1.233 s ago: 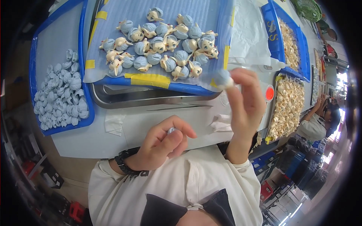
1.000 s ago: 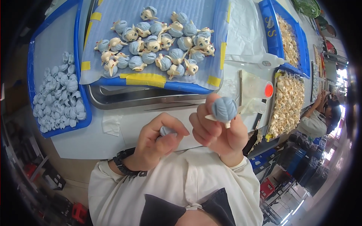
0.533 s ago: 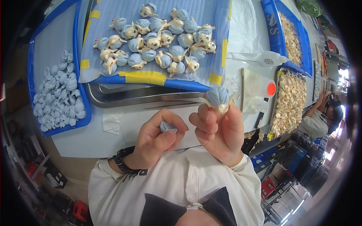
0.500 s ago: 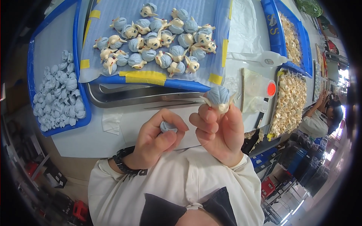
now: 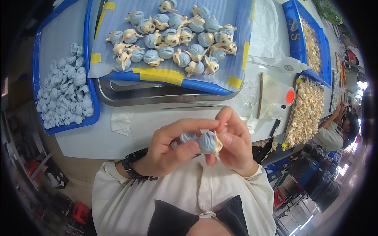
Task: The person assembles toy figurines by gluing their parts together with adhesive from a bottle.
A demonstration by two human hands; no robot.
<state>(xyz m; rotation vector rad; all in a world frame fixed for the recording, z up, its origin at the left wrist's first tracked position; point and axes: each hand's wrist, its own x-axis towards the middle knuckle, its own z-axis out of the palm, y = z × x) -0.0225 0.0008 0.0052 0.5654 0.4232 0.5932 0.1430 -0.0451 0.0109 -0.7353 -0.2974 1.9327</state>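
- Hands meet at six o'clock: right hand [image 5: 236, 143] pinches a small blue-haired cream doll head [image 5: 208, 142], turned for fitting
- left hand [image 5: 169, 151] grips a blue hairpiece [image 5: 188, 137], seemingly steadying it

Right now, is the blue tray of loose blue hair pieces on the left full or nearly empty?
Partly full. The blue hair pieces are heaped across the near half of the tray; its far half shows bare floor.

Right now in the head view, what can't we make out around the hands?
- Small blue piece in the left hand: mostly hidden by its fingers.
- Toy head in the right hand: its face is turned away, behind the blue hair.
- Beige parts in the right tray: too small to tell apart.
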